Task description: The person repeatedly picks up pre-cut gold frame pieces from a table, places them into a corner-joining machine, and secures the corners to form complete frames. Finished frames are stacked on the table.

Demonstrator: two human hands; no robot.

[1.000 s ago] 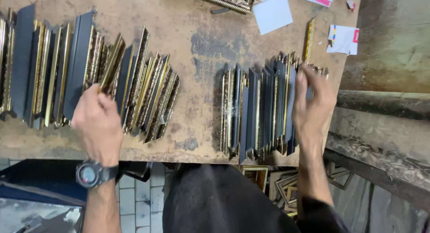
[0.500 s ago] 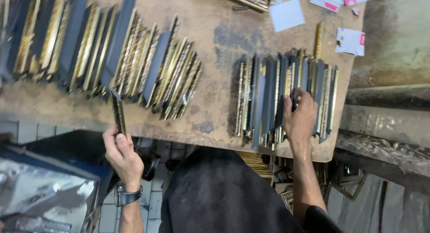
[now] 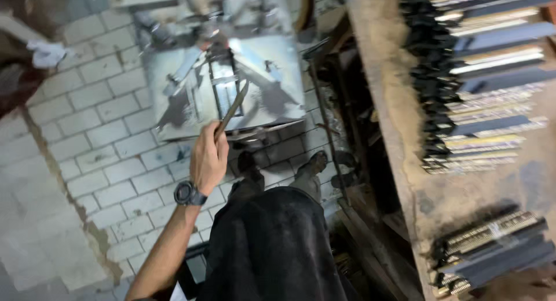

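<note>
The left hand (image 3: pixel 207 157) has its fingers (image 3: pixel 221 152) closed around the lower end of a thin, dull-gold moulding strip (image 3: pixel 233 108), which tilts up toward 1 o'clock over a grey metal machine (image 3: pixel 223 69) on the pale tiled floor (image 3: pixel 87 133). Open floor lies at 9 o'clock. The right hand is out of view. At 3 o'clock, the worn wooden table (image 3: pixel 405 133) edge carries rows of blue and gold frame pieces (image 3: pixel 486 75).

The view has swung left from the bench (image 3: pixel 405 133) toward the tiled floor (image 3: pixel 75 150). The left hand (image 3: pixel 208 157) has carried one strip (image 3: pixel 231 111) off the bench and now holds it out over a metal machine (image 3: pixel 220 63). The right hand has left the view.
</note>
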